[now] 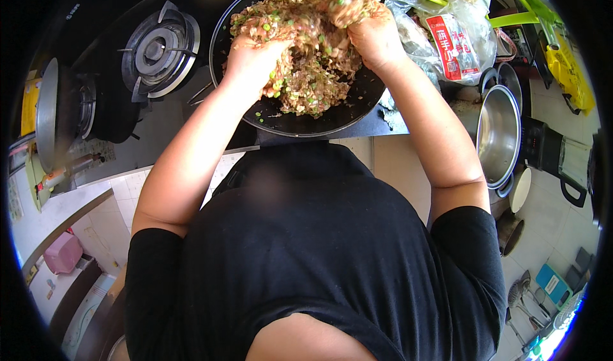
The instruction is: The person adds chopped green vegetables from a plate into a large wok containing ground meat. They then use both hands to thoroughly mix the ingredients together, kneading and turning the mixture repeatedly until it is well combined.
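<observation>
A wide black pan holds a large heap of minced meat mixture flecked with chopped green onion. My left hand is sunk in the left side of the heap, closed on some of the mixture, its fingertips covered. On the right, my right hand grips a clump of the same mixture near the pan's far right rim. That clump is smeared by motion, and the right fingers are coated with bits of meat. Between the two hands, loose mixture stands up in a ragged mound.
Left of the pan is a gas burner, with a round metal lid or pan beyond it. Plastic bags, one with a red label, lie close to my right forearm. A steel pot stands at the right.
</observation>
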A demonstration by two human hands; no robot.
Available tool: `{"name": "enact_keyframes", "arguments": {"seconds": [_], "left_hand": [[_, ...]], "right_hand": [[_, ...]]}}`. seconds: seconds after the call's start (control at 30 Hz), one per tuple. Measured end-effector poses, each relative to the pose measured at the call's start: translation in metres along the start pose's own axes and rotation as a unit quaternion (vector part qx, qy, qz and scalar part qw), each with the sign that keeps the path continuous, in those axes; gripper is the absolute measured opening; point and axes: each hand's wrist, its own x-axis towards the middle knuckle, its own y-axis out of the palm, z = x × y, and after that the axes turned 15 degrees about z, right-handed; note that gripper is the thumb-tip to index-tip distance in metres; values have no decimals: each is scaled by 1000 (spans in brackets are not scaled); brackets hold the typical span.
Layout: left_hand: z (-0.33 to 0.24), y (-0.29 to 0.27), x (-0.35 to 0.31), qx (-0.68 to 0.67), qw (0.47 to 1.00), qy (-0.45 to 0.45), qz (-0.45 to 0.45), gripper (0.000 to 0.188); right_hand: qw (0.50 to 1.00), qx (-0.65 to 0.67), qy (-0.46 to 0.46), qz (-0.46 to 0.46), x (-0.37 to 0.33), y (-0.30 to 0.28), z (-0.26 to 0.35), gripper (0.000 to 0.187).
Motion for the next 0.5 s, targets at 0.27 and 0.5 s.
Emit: {"name": "enact_keyframes", "arguments": {"seconds": [0.27,0.5], "left_hand": [[7,-5,-20,-94,984,-152,-5,25],[11,-4,-34,-382,901,-182,94,53]], "right_hand": [[945,-153,280,69,-18,-12,-31,29],[874,254,414,0,-24,4,-56,60]]}}
